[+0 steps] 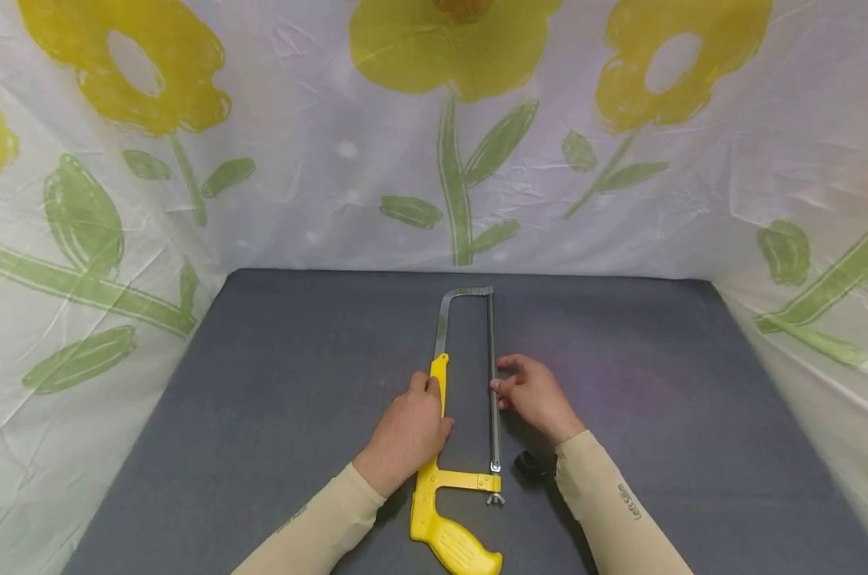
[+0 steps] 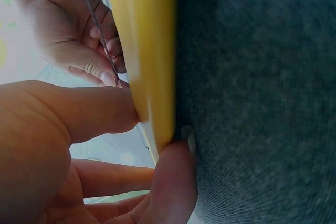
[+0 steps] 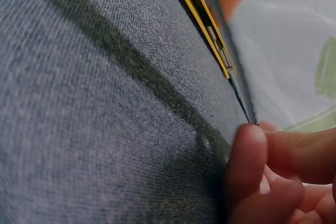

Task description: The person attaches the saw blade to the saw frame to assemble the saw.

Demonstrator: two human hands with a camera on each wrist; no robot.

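Observation:
A hacksaw (image 1: 469, 481) with a yellow handle and frame lies along the middle of the table, its metal bow at the far end. My left hand (image 1: 410, 427) grips the yellow part of the frame; in the left wrist view, thumb and fingers pinch the yellow bar (image 2: 149, 51) from both sides. On the other side, my right hand (image 1: 537, 395) pinches the thin blade (image 1: 493, 343) near its middle. The right wrist view has its fingertips (image 3: 249, 142) at the blade edge. A wing nut (image 1: 495, 499) sits at the blade's near end.
The dark grey cloth-covered table (image 1: 297, 343) spreads around the saw. A white curtain (image 1: 290, 200) printed with yellow flowers closes off the back and both sides. A black strap or band (image 1: 530, 467) shows beneath my right wrist.

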